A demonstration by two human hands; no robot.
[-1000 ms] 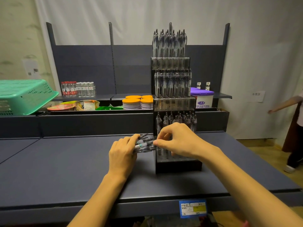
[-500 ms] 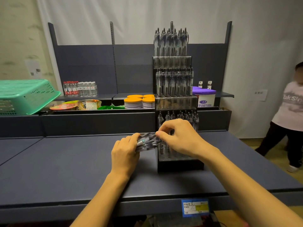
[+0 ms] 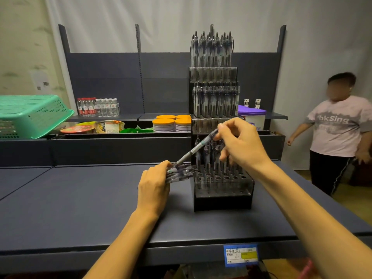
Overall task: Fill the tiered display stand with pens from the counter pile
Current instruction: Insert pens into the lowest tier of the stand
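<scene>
Beside the stand [image 3: 221, 190], the right hand [image 3: 241, 143] pinches one slanted pen [image 3: 196, 150].
Left hand [image 3: 154, 186] grips a pen bundle [image 3: 180, 172] on the dark counter [image 3: 80, 198].

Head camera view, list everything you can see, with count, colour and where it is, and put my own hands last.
display stand: one, black and clear, tiered, on the counter; upper two tiers full, front holes of the bottom tier empty
counter: one, dark blue, foreground
held pen: one, clear and grey, tilted over the bottom tier
pen bundle: several, clear, left of the stand
basket: one, green, far left
water bottles: many, clear, back shelf
orange-lidded tubs: four, beside the stand
purple-lidded tub: one, behind the stand
bystander: one, pink shirt, far right
left hand: grips the pen bundle
right hand: pinches the held pen
</scene>
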